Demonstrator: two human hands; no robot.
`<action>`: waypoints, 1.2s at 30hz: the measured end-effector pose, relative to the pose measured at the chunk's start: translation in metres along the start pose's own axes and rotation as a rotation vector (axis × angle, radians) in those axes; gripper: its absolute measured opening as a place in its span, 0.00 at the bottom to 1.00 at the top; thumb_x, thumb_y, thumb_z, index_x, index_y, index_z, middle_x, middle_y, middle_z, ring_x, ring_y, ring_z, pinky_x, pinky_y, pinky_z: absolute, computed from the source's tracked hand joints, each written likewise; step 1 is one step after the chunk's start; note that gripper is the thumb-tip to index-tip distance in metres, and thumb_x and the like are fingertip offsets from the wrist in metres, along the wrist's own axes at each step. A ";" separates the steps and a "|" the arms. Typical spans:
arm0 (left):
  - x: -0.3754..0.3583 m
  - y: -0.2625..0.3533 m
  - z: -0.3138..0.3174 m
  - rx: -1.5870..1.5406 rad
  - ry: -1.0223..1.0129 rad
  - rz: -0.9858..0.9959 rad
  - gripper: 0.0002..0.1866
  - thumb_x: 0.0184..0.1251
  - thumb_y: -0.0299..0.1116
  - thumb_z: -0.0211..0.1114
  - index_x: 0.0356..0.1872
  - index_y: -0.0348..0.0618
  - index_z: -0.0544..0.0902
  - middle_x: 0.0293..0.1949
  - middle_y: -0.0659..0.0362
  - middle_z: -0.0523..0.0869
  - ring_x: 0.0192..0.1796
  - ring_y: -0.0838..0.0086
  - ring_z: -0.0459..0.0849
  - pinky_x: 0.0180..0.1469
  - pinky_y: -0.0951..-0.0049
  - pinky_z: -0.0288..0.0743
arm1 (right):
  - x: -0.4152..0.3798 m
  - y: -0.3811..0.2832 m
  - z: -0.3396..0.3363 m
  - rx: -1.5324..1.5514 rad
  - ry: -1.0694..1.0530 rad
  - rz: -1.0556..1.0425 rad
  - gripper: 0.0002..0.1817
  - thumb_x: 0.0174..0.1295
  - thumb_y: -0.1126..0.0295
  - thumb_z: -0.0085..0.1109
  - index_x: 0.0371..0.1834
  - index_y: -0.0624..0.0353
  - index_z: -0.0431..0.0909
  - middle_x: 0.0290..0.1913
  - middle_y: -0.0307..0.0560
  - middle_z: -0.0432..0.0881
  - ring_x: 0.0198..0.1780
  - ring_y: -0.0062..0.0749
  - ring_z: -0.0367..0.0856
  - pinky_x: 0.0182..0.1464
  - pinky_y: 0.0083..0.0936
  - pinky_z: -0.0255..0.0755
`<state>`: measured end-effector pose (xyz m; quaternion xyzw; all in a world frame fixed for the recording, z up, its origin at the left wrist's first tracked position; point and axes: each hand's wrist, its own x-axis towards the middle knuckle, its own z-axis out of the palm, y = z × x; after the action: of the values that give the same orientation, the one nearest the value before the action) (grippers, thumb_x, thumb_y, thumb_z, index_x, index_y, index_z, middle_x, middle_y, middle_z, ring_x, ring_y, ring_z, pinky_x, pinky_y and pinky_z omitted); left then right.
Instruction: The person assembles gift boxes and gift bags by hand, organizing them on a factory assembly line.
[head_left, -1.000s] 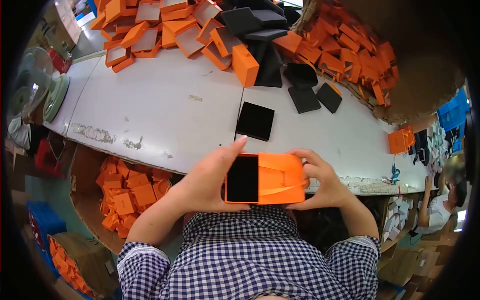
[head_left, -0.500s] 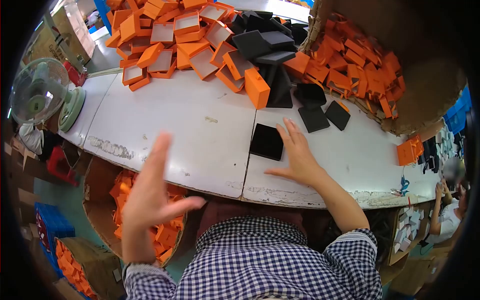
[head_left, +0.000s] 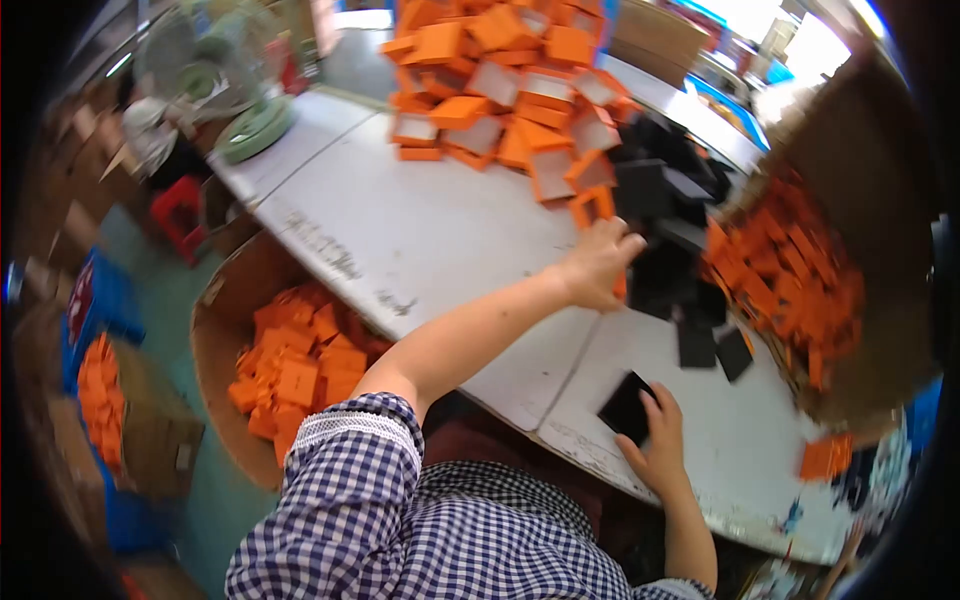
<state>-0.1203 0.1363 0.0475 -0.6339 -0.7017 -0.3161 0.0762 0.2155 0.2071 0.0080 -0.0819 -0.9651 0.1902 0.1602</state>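
My left hand [head_left: 598, 265] stretches across the table to the near edge of the orange box pile. Its fingers and thumb curve around an orange box [head_left: 620, 287], mostly hidden under the hand. Nearer to me, my right hand [head_left: 660, 440] grips the edge of a black square pad [head_left: 625, 403], its thumb on the near side and its fingers on the far side. Beyond the left hand are open orange boxes with pale insides [head_left: 547, 165] and a heap of black pads [head_left: 660, 190]. Two loose black pads [head_left: 697, 343] lie between the heap and my right hand.
A large carton of orange pieces [head_left: 790, 260] stands at the right, and another carton [head_left: 225, 330] sits below the table's left edge. A green fan [head_left: 255, 130] is at the far left. An orange box [head_left: 825, 457] lies toward the right end.
My left hand has swung forward and right from above the near edge to the orange box at the pile. My right hand has closed on the black pad. The view has turned.
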 end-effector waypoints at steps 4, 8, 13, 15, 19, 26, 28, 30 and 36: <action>-0.097 0.031 -0.039 -0.515 0.040 0.026 0.61 0.40 0.43 0.89 0.77 0.39 0.61 0.59 0.43 0.72 0.62 0.47 0.74 0.66 0.53 0.72 | -0.006 0.013 -0.010 0.274 0.141 0.037 0.40 0.50 0.60 0.75 0.68 0.63 0.74 0.71 0.63 0.71 0.71 0.59 0.70 0.72 0.47 0.66; -0.160 0.073 -0.007 -0.662 0.044 0.037 0.68 0.46 0.42 0.87 0.82 0.33 0.47 0.70 0.39 0.69 0.71 0.48 0.71 0.74 0.59 0.66 | 0.033 -0.021 -0.011 0.261 0.000 -0.203 0.41 0.43 0.66 0.80 0.66 0.59 0.76 0.69 0.63 0.71 0.69 0.60 0.72 0.71 0.49 0.66; -0.153 0.080 -0.020 -0.809 -0.078 -0.104 0.68 0.49 0.38 0.86 0.84 0.37 0.44 0.73 0.41 0.68 0.74 0.50 0.68 0.77 0.59 0.63 | 0.060 -0.007 -0.009 0.303 -0.013 -0.178 0.43 0.42 0.66 0.81 0.68 0.58 0.77 0.70 0.63 0.71 0.70 0.60 0.72 0.71 0.48 0.68; -0.153 0.081 -0.014 -0.775 -0.128 -0.081 0.67 0.50 0.39 0.85 0.84 0.36 0.45 0.72 0.41 0.69 0.74 0.49 0.68 0.77 0.58 0.63 | 0.063 0.004 -0.009 0.308 0.017 -0.170 0.43 0.43 0.66 0.81 0.68 0.58 0.77 0.71 0.63 0.71 0.71 0.59 0.72 0.71 0.48 0.67; -0.165 0.062 0.018 -0.628 0.026 0.057 0.60 0.52 0.44 0.84 0.81 0.34 0.55 0.75 0.39 0.67 0.76 0.46 0.67 0.78 0.54 0.61 | 0.051 0.025 -0.022 0.143 0.205 -0.088 0.38 0.51 0.65 0.75 0.70 0.59 0.77 0.73 0.61 0.72 0.72 0.56 0.73 0.74 0.46 0.65; -0.170 0.081 -0.033 -0.739 -0.207 -0.200 0.58 0.50 0.33 0.83 0.82 0.40 0.56 0.71 0.42 0.72 0.71 0.48 0.74 0.71 0.58 0.71 | 0.036 0.015 -0.034 -0.359 0.193 -0.014 0.45 0.58 0.54 0.76 0.75 0.65 0.68 0.78 0.63 0.63 0.79 0.62 0.60 0.77 0.56 0.51; -0.172 0.088 -0.033 -0.626 -0.195 -0.167 0.58 0.50 0.34 0.84 0.82 0.44 0.57 0.70 0.42 0.72 0.70 0.48 0.74 0.70 0.58 0.73 | 0.045 -0.014 -0.035 0.165 0.170 -0.098 0.50 0.50 0.59 0.84 0.76 0.61 0.67 0.79 0.60 0.63 0.79 0.58 0.62 0.77 0.48 0.62; -0.169 0.094 -0.030 -0.634 -0.213 -0.123 0.58 0.49 0.34 0.85 0.81 0.45 0.58 0.70 0.42 0.72 0.70 0.48 0.74 0.70 0.57 0.73 | 0.055 -0.037 -0.027 0.326 0.051 -0.135 0.49 0.51 0.62 0.83 0.77 0.57 0.66 0.80 0.60 0.62 0.79 0.57 0.62 0.77 0.46 0.64; -0.174 0.098 -0.028 -0.672 -0.218 -0.035 0.58 0.48 0.32 0.85 0.81 0.44 0.57 0.71 0.43 0.72 0.72 0.48 0.73 0.72 0.57 0.71 | 0.072 -0.024 -0.004 0.216 0.105 -0.332 0.28 0.59 0.81 0.69 0.65 0.61 0.78 0.64 0.54 0.80 0.61 0.53 0.82 0.57 0.38 0.81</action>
<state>-0.0045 -0.0260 0.0153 -0.6414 -0.5734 -0.4612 -0.2173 0.1474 0.2024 0.0412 0.0861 -0.9297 0.2591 0.2471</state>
